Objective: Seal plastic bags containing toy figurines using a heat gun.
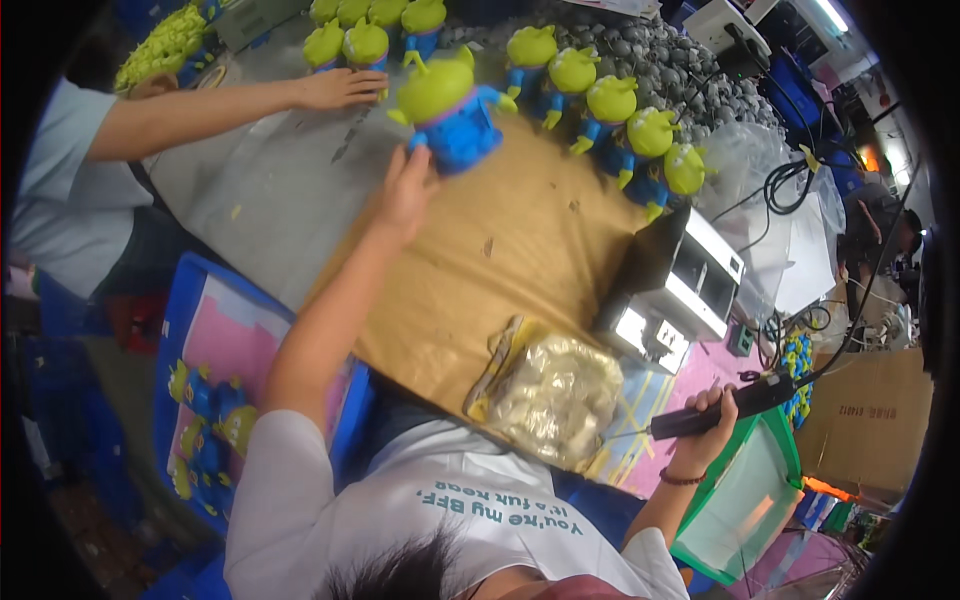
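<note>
At the far middle of the table, my left hand (405, 190) has its fingers closed on the lower end of a toy figure (440, 105) with a green head and blue body. The figure is tilted, and part of the grip is hidden behind it. Low on the right, my right hand (705, 430) is wrapped round a corded black electric screwdriver (680, 422). Its thin shaft points left toward a shallow tray lined with shiny clear plastic (558, 395). Several similar toy figures (610, 100) stand in a slanting row to the right of the held one.
A co-worker's hand (340, 90) reaches in from the left beside more figures (365, 42). Grey parts (640, 60) are heaped at the back. A black-and-white box-shaped device (680, 285) stands right. Blue bin (180, 310) with figures lies left, green-rimmed bin (735, 500) lower right.
</note>
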Tool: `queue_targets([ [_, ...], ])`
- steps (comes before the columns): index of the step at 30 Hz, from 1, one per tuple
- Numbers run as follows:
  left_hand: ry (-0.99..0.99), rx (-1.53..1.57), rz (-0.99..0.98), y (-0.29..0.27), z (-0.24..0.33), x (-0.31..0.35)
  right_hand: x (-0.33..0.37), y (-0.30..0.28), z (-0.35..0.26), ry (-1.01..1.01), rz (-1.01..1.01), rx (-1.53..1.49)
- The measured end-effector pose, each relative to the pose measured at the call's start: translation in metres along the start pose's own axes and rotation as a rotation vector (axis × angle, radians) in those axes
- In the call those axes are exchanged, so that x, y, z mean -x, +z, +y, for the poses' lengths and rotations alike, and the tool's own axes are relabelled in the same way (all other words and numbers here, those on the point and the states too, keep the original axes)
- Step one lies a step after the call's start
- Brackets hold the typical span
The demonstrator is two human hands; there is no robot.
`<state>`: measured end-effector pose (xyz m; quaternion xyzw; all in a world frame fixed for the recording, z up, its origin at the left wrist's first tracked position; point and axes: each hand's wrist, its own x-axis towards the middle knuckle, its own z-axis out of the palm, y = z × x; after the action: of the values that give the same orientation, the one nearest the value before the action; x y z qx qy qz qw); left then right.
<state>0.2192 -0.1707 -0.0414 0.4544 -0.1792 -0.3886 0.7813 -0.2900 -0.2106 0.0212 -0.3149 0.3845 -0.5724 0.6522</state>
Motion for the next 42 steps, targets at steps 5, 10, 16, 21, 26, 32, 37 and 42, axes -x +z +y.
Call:
queue_targets([
  [5, 0.458, -0.639, 0.303, 0.018, -0.033, -0.153, -0.004, 0.005, 0.01, 0.006, 0.101, 0.085],
  [10, 0.497, -0.833, 0.4, 0.028, -0.073, -0.234, -0.005, 0.01, 0.016, 0.015, 0.146, 0.149],
  [16, 0.224, -1.078, 0.237, 0.025, -0.057, -0.257, -0.003, 0.011, 0.014, 0.019, 0.144, 0.156],
  [21, 0.531, -1.217, 0.135, -0.02, -0.058, -0.147, -0.003, 0.011, 0.011, 0.001, 0.096, 0.126],
  [26, 0.622, -1.396, -0.101, -0.073, -0.006, 0.108, -0.001, 0.013, -0.002, 0.004, 0.043, 0.098],
  [32, 0.438, -1.771, 0.245, -0.191, 0.054, 0.326, 0.002, 0.017, 0.003, 0.079, -0.146, 0.032],
  [37, 0.18, -1.875, 1.063, -0.334, 0.095, 0.399, 0.02, 0.038, 0.016, 0.147, -0.168, 0.049],
  [42, -0.382, -1.526, 1.498, -0.409, 0.132, 0.375, 0.037, 0.042, 0.006, 0.1, -0.174, 0.085],
])
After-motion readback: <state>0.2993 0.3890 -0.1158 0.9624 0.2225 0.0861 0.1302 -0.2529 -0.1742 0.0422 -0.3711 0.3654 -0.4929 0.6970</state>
